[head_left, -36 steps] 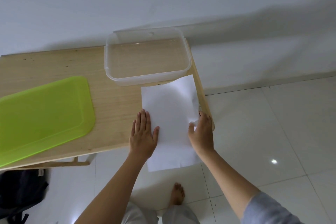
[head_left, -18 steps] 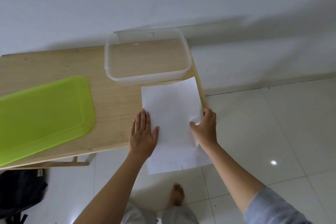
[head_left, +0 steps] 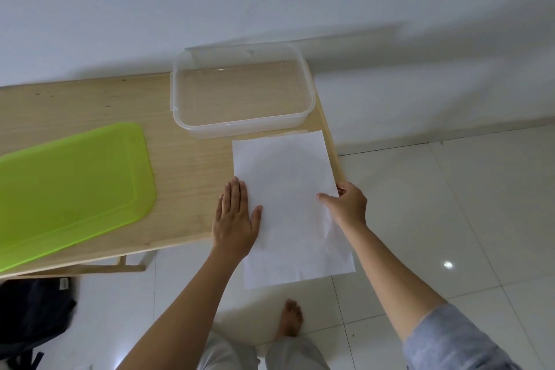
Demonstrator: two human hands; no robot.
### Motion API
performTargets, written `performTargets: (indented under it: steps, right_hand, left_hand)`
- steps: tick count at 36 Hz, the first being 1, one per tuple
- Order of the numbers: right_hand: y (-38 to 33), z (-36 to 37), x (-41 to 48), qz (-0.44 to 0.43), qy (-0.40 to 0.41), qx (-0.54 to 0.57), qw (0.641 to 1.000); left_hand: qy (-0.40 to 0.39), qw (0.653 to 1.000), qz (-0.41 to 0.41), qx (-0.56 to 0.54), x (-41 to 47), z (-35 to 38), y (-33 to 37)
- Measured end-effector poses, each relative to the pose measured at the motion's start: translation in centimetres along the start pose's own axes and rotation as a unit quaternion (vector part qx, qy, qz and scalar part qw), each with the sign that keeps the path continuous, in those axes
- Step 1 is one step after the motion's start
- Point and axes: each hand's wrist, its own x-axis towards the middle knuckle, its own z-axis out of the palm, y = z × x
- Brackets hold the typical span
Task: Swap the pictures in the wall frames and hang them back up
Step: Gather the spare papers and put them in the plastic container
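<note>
A blank white sheet of paper [head_left: 285, 189] lies on the right end of the wooden table [head_left: 186, 165], its near part hanging past the front edge. My left hand [head_left: 235, 219] rests flat, fingers together, on the sheet's left edge and the table. My right hand [head_left: 348, 204] pinches the sheet's right edge, thumb on top, at the table's right corner. No wall frame is in view.
A clear plastic container [head_left: 240, 93] stands just behind the paper against the wall. A green plastic lid [head_left: 69, 189] lies on the table's left part. A black bag [head_left: 33, 312] sits on the white tiled floor under the table. My bare foot [head_left: 291, 318] is below.
My right hand has slid outward to the right along the sheet, and the curled right side of the paper has been laid flat. My left hand has stayed put.
</note>
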Motion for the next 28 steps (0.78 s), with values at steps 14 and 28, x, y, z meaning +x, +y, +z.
performTargets:
  steps: [14,28]
  right_hand:
    - [-0.4,0.1,-1.3,-0.070,-0.060,0.011,0.996]
    - [0.2,-2.1,-1.3,-0.099,-0.095,0.188,0.973]
  left_hand:
    - [0.012,1.000,0.003,-0.027,-0.1,0.0,-0.2]
    - [0.019,0.981,-0.085,-0.175,0.4,-2.6,2.3]
